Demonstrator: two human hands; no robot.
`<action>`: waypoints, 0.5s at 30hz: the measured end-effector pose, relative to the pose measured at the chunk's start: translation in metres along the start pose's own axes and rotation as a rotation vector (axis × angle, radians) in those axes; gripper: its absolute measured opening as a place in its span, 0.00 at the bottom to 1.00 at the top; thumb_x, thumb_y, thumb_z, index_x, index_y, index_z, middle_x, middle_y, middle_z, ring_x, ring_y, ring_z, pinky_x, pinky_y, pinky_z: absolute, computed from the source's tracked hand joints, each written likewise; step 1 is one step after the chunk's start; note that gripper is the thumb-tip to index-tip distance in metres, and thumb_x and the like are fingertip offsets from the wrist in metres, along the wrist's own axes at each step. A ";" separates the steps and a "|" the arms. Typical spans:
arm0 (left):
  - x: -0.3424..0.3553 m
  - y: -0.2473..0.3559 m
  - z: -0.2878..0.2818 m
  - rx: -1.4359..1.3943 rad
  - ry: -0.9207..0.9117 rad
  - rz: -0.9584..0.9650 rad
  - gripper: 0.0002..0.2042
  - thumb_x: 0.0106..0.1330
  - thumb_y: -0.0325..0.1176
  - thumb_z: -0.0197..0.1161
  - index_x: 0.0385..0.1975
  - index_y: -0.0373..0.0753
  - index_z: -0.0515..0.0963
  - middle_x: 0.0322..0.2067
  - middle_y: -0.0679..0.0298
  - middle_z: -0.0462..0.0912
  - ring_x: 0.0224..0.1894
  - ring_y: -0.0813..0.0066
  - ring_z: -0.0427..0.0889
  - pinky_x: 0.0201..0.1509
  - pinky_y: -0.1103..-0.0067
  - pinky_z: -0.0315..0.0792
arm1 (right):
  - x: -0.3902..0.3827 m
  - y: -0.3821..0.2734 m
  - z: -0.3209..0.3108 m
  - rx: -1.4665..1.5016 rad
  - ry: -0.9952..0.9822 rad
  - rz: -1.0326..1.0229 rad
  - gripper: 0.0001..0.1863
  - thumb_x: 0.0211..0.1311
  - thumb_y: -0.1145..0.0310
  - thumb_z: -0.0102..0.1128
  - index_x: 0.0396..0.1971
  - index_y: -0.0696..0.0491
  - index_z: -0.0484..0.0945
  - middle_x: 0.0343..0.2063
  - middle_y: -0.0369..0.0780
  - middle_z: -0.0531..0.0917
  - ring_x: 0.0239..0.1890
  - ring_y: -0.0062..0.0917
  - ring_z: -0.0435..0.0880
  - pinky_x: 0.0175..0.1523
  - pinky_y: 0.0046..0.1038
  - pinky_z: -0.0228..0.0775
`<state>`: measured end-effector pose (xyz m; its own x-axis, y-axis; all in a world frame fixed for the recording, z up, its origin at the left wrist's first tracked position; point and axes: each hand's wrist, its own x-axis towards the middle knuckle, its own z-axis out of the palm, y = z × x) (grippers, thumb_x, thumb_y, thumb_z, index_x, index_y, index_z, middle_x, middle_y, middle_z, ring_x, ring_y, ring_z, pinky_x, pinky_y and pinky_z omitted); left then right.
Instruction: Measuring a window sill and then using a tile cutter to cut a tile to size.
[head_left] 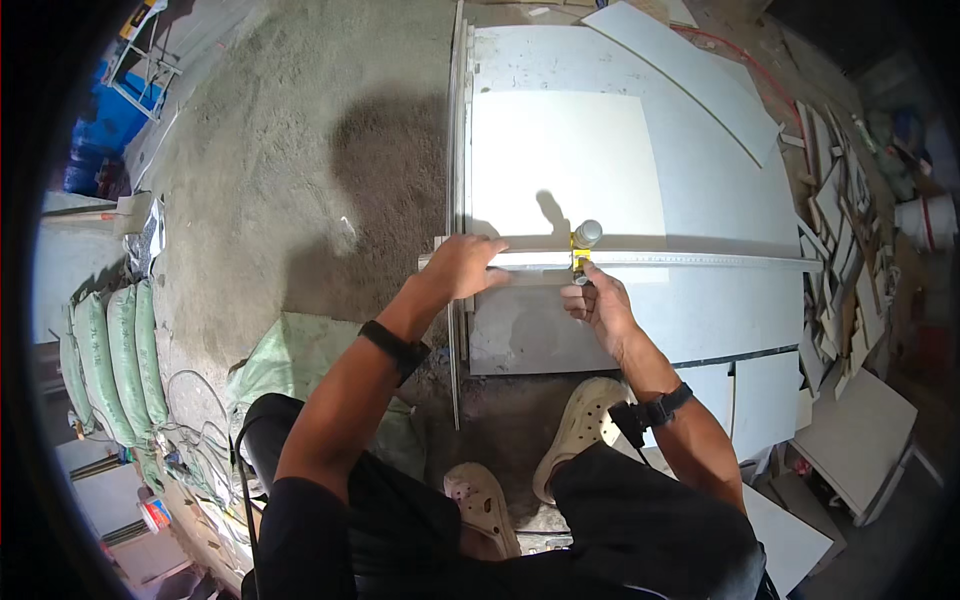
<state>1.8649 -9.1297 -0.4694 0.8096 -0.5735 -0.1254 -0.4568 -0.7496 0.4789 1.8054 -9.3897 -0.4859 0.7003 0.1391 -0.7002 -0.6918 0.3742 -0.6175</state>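
A long silver metal ruler bar [690, 260] with scale marks lies crosswise over a pale cream tile [560, 160]. My left hand [463, 266] grips the bar near its left end, fingers on the far side and thumb on the near side. On the bar sits a yellow sliding cutter head [581, 259] with a round grey knob [588, 233]. My right hand [603, 302] is closed at the near side of this head, its thumb against the yellow part and its fingers curled. The tile rests on a larger grey-white board [720, 310].
Long thin rails [457, 150] run along the board's left edge. Another slab [690, 70] lies askew at the far right. Broken tile strips [845, 240] are piled on the right. Green sacks [120, 350] stand at left. My cream clogs [585, 425] are close to the board's near edge.
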 end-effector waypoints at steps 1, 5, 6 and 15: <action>0.003 0.006 -0.002 -0.039 -0.031 -0.032 0.21 0.60 0.45 0.65 0.44 0.35 0.78 0.35 0.51 0.83 0.41 0.53 0.82 0.46 0.64 0.74 | -0.003 -0.003 0.001 -0.027 -0.023 0.026 0.24 0.65 0.45 0.52 0.42 0.54 0.71 0.31 0.45 0.82 0.26 0.26 0.80 0.35 0.27 0.71; 0.000 0.014 0.005 0.040 0.002 -0.059 0.19 0.59 0.45 0.65 0.43 0.36 0.78 0.33 0.52 0.83 0.39 0.54 0.82 0.45 0.65 0.74 | 0.004 0.009 -0.006 0.029 -0.104 0.121 0.28 0.66 0.40 0.45 0.39 0.54 0.72 0.28 0.43 0.82 0.25 0.26 0.79 0.37 0.29 0.71; -0.001 0.013 0.007 0.049 0.034 -0.037 0.19 0.60 0.45 0.65 0.43 0.37 0.78 0.33 0.52 0.83 0.39 0.54 0.82 0.45 0.65 0.74 | 0.006 0.010 -0.008 0.090 -0.135 0.135 0.27 0.66 0.41 0.48 0.37 0.54 0.73 0.26 0.42 0.82 0.24 0.25 0.78 0.35 0.29 0.70; -0.005 0.012 0.009 0.061 0.003 -0.060 0.20 0.62 0.46 0.62 0.47 0.39 0.77 0.39 0.53 0.83 0.43 0.53 0.81 0.48 0.65 0.74 | -0.010 0.000 0.002 -0.522 0.068 -0.157 0.22 0.63 0.46 0.59 0.27 0.53 0.73 0.18 0.37 0.76 0.17 0.18 0.72 0.23 0.23 0.64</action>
<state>1.8515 -9.1388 -0.4709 0.8371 -0.5262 -0.1497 -0.4291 -0.8012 0.4170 1.7984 -9.3887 -0.4781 0.8013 0.0521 -0.5960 -0.5872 -0.1216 -0.8002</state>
